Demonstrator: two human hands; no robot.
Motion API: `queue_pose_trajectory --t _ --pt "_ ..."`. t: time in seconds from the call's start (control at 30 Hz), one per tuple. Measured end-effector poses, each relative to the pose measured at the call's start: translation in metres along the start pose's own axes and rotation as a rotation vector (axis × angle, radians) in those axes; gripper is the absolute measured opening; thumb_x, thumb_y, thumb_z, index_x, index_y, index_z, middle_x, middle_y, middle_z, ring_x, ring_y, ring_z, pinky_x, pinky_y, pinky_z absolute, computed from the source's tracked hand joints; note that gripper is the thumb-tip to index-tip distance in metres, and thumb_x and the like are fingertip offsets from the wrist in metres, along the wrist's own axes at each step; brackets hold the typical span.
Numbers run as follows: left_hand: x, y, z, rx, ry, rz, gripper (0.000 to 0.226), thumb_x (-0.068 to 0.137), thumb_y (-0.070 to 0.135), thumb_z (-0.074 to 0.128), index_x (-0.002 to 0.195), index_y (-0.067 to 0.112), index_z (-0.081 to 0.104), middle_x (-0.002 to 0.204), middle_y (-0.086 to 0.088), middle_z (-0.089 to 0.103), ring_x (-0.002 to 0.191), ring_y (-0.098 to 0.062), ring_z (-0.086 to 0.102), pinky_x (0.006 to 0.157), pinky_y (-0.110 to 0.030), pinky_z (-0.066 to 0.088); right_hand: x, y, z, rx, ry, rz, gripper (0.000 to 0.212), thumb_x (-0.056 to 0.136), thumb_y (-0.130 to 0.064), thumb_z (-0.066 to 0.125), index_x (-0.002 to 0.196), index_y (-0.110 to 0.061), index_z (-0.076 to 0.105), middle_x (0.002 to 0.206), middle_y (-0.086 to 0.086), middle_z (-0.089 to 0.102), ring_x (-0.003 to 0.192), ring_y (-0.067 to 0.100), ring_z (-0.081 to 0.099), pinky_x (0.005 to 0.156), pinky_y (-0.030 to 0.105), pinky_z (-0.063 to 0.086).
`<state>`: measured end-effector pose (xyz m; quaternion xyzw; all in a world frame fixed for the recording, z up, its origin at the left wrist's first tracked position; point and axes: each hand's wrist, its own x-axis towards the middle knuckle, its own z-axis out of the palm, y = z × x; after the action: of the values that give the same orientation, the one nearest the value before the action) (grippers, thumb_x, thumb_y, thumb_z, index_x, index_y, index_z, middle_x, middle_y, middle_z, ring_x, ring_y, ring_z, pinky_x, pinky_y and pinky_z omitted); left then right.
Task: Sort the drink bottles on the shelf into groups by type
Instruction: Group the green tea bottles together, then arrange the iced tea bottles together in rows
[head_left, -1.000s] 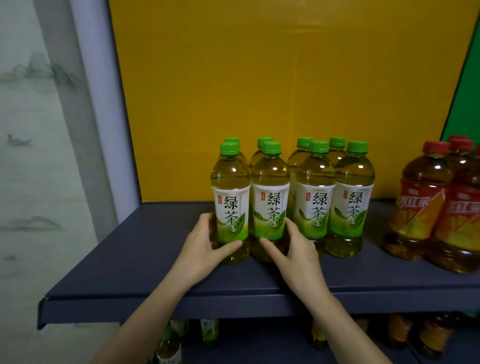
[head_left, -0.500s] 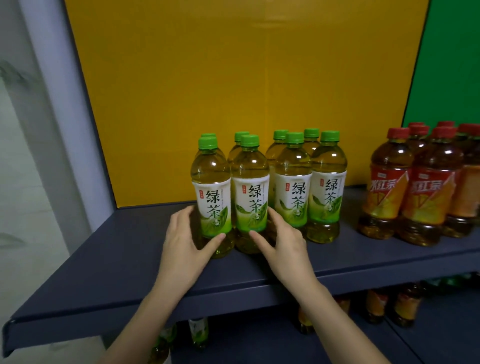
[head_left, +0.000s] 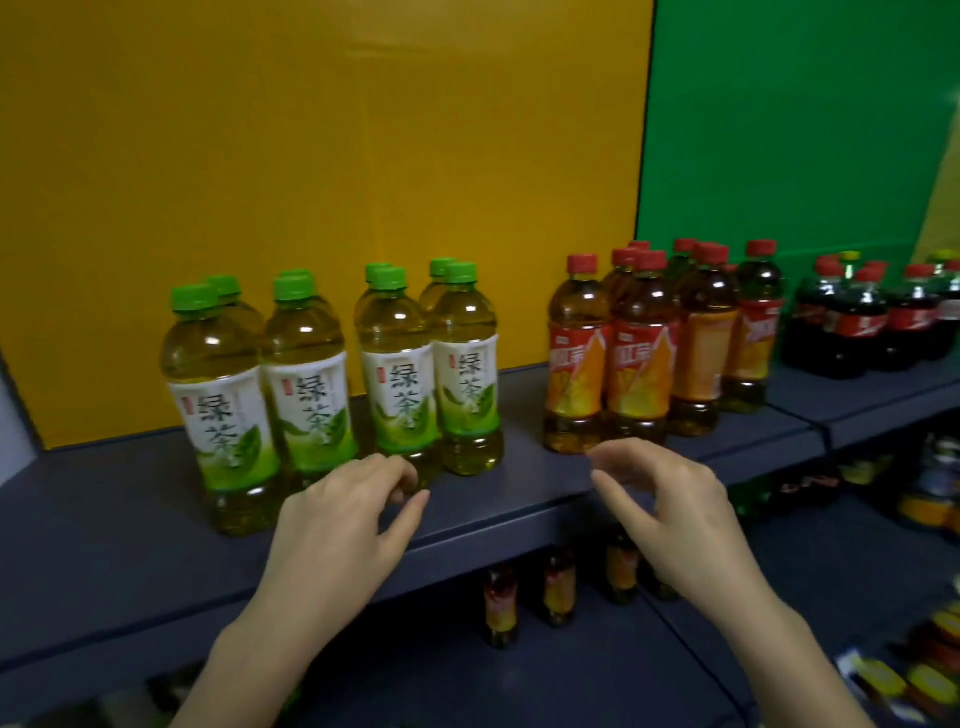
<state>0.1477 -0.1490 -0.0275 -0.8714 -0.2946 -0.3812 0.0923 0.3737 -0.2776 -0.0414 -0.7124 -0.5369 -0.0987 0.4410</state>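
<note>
Dark grey-blue metal shelf (head_left: 130, 519) bearing three groups: green-capped clear plastic green tea bottles (head_left: 395, 374) at left, red-capped amber tea bottles (head_left: 639, 364) in the middle, and red-capped dark cola bottles (head_left: 857, 327) at right. Left hand (head_left: 343, 525) and right hand (head_left: 670, 499) hover at the front edge, fingers (head_left: 382, 467) loosely curled, holding nothing.

Green-capped bottles (head_left: 397, 364) labelled 绿茶, red-capped bottles (head_left: 641, 358) labelled 红茶 with the leading character blurred, dark bottles' (head_left: 857, 325) red labels illegible

We see green tea bottles (head_left: 306, 384) with bright green caps and white-and-green leaf labels. Beside them, our red tea bottles (head_left: 641, 353) carry red caps and orange-red labels, on a dark blue-grey shelf (head_left: 104, 519) before yellow (head_left: 311, 156) and green panels (head_left: 800, 130).
</note>
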Motion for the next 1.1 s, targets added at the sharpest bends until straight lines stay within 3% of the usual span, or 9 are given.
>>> queue_pose_trajectory --t 0.1,0.4,0.53,0.73,0.93,1.1 --pt "0.005 0.038 0.016 -0.016 -0.020 0.001 0.025 0.080 0.047 0.039 0.077 0.030 0.058 0.066 0.017 0.054 0.063 -0.003 0.056 0.048 -0.009 0.026 -0.013 0.041 -0.045 -0.055 0.003 0.045 0.020 0.086 -0.033 0.058 0.106 -0.032 0.063 0.095 -0.026 0.060 0.092 -0.003 0.058 0.080 0.023 0.052" --pt "0.007 0.168 0.077 -0.093 -0.104 -0.064 0.024 0.078 0.051 0.039 0.078 0.035 0.056 0.068 0.020 0.054 0.067 0.003 0.052 0.047 -0.004 0.022 -0.033 0.156 -0.135 -0.143 -0.111 0.102 0.018 0.087 -0.033 0.059 0.105 -0.036 0.061 0.099 -0.027 0.059 0.100 -0.002 0.057 0.079 0.026 0.053" --pt "0.025 0.216 0.097 -0.119 -0.128 -0.058 0.027 0.079 0.051 0.039 0.082 0.033 0.058 0.075 0.020 0.058 0.072 0.001 0.058 0.049 -0.010 0.036 -0.024 0.192 -0.160 -0.145 -0.123 0.098 0.020 0.087 -0.033 0.059 0.107 -0.035 0.061 0.098 -0.025 0.060 0.099 -0.001 0.057 0.079 0.028 0.053" --pt "0.069 0.268 0.132 -0.208 -0.109 -0.041 0.028 0.087 0.049 0.048 0.100 0.027 0.060 0.094 0.018 0.059 0.091 -0.002 0.056 0.067 -0.023 0.049 0.010 0.229 -0.176 -0.129 -0.130 0.047 0.019 0.088 -0.032 0.058 0.107 -0.032 0.061 0.099 -0.022 0.060 0.096 -0.002 0.057 0.078 0.025 0.051" --pt "0.122 0.300 0.184 -0.441 -0.098 -0.071 0.037 0.091 0.038 0.052 0.125 0.025 0.048 0.121 0.015 0.051 0.115 -0.004 0.047 0.093 -0.026 0.043 0.062 0.262 -0.166 -0.055 -0.162 -0.014 0.021 0.087 -0.034 0.059 0.108 -0.031 0.061 0.100 -0.020 0.062 0.096 0.000 0.058 0.084 0.030 0.052" --pt "0.176 0.315 0.218 -0.531 -0.039 -0.159 0.050 0.094 0.029 0.049 0.139 0.017 0.032 0.137 0.005 0.041 0.128 -0.010 0.038 0.104 -0.022 0.032 0.125 0.280 -0.151 0.047 -0.162 -0.020 0.045 0.085 -0.032 0.064 0.126 -0.021 0.050 0.118 -0.007 0.058 0.107 0.008 0.055 0.089 0.030 0.049"
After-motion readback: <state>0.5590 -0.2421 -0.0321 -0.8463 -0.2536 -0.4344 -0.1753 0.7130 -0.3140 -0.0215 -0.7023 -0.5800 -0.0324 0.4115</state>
